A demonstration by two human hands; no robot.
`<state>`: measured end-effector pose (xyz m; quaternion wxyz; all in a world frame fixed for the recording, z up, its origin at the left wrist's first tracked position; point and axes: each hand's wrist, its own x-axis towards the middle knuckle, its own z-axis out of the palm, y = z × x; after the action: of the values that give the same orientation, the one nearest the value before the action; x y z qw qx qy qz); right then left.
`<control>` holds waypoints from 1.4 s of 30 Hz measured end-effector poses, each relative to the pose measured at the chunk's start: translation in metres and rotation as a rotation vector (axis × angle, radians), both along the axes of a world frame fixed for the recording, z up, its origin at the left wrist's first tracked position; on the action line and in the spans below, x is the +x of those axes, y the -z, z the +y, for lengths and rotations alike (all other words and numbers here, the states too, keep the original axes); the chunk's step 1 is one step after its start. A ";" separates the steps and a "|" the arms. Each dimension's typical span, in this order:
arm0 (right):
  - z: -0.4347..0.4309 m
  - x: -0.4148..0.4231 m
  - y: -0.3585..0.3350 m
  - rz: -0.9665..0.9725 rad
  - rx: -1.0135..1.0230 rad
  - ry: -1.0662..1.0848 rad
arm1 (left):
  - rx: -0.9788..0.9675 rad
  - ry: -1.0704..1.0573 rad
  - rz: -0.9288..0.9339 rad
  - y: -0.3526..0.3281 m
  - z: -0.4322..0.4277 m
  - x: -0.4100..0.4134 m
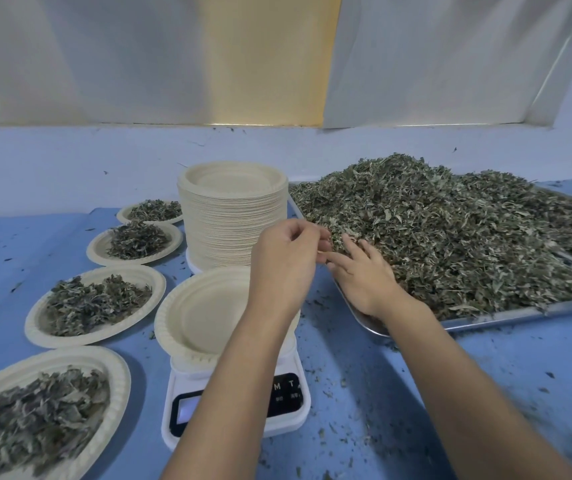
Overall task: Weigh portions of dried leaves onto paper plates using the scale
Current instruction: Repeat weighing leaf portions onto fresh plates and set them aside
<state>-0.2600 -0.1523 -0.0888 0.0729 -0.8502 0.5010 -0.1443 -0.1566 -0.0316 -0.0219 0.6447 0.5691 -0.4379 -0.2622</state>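
**Both hands at the leaf heap, plate on the scale bare**

My right hand (364,275) lies flat and open on the near left corner of the heap of dried grey-green leaves (450,237), fingers straight and spread, their tips pushed a little into the leaves. My left hand (286,261) hangs just beside it, above the gap between tray and plates, with fingers curled in towards the thumb. The fingertips sit close to my right forefinger; whether they pinch a scrap of leaf I cannot tell.

The heap fills a shallow steel tray (485,320) on the right side of the blue bench (381,393). The white digital scale (236,407) stands near the bench's front edge, and on it is a round cream paper plate (205,313) with nothing in it. Behind the scale rises a tall stack of cream paper plates (232,216). Four cream paper plates already heaped with leaves (94,303) run in a line along the left side, from the front edge back. Leaf crumbs speckle the bench around the tray.
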 end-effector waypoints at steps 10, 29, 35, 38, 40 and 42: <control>-0.002 -0.005 0.005 0.017 0.083 0.153 | 0.007 -0.003 0.020 0.001 0.000 0.001; 0.008 0.001 -0.005 0.291 0.078 0.098 | 0.008 -0.002 -0.033 0.009 -0.003 0.000; 0.002 -0.007 0.000 0.015 0.095 0.177 | 0.034 0.003 -0.011 0.013 -0.006 0.002; -0.002 -0.013 -0.005 -0.247 0.180 0.202 | 0.040 -0.001 -0.008 0.014 -0.007 0.004; -0.004 -0.017 -0.008 -0.409 0.266 0.207 | 0.044 -0.004 -0.015 0.015 -0.008 0.005; -0.004 -0.021 -0.011 -0.574 0.377 0.233 | 0.047 -0.004 -0.019 0.017 -0.008 0.005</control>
<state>-0.2814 -0.1560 -0.0779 0.3491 -0.6839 0.5715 -0.2894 -0.1514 -0.0396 -0.0387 0.6274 0.5874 -0.4367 -0.2657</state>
